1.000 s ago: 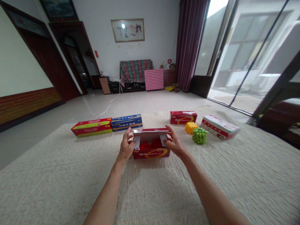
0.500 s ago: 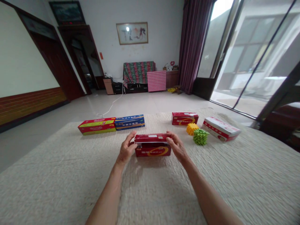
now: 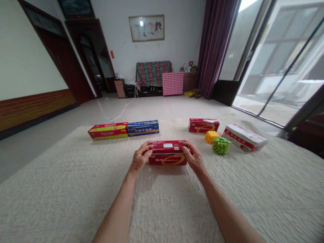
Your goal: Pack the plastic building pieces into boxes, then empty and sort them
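Observation:
A red cardboard box (image 3: 167,159) with a yellow ring printed on its front sits on the cream cloth surface (image 3: 167,202) in front of me. Its lid lies down over the top, with a thin dark gap along the front edge. My left hand (image 3: 141,157) grips the lid's left end, thumb in front and fingers over the top. At the right end, my right hand (image 3: 193,158) holds the lid the same way. What is inside the box is hidden.
Behind on the left, a red-and-yellow box (image 3: 108,131) abuts a blue box (image 3: 143,128). To the right are another red box (image 3: 204,125), a yellow spiky block (image 3: 211,137), a green spiky block (image 3: 221,146) and a white-and-red box (image 3: 245,138).
The lid of the red box has come down from partly raised to nearly flush, both hands moving with it. The whole view has shifted slightly.

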A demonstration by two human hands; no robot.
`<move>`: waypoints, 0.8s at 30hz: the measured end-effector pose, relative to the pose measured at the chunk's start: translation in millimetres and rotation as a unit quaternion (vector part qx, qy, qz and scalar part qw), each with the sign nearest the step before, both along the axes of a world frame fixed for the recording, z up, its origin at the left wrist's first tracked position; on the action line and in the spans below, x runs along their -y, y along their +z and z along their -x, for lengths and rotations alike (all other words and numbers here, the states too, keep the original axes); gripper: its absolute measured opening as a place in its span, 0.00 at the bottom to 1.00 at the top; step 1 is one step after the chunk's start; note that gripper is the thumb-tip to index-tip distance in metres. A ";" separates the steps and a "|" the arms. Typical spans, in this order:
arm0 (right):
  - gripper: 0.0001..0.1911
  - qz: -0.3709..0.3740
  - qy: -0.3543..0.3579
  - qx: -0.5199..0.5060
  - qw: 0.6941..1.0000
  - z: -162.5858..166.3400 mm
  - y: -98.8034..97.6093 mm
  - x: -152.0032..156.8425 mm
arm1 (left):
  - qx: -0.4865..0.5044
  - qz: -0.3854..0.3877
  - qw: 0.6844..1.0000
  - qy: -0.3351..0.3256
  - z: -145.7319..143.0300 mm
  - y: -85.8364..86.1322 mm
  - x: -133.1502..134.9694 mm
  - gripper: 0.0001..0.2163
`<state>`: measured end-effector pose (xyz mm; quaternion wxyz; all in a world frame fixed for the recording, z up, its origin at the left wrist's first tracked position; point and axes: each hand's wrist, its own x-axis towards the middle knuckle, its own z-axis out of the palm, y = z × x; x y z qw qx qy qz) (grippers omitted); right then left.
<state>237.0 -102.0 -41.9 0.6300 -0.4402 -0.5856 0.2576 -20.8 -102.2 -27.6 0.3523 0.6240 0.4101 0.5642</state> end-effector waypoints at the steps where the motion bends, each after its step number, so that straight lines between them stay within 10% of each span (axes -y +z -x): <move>1: 0.16 -0.002 0.000 0.002 1.000 0.1 -1.3 -0.3 | 0.002 0.000 1.000 -0.001 0.5 -1.2 -0.1 0.12; 24: 0.13 -0.101 0.020 0.063 0.993 -4.0 -13.1 7.6 | 0.047 0.014 0.999 -0.020 8.2 -21.9 -11.1 0.11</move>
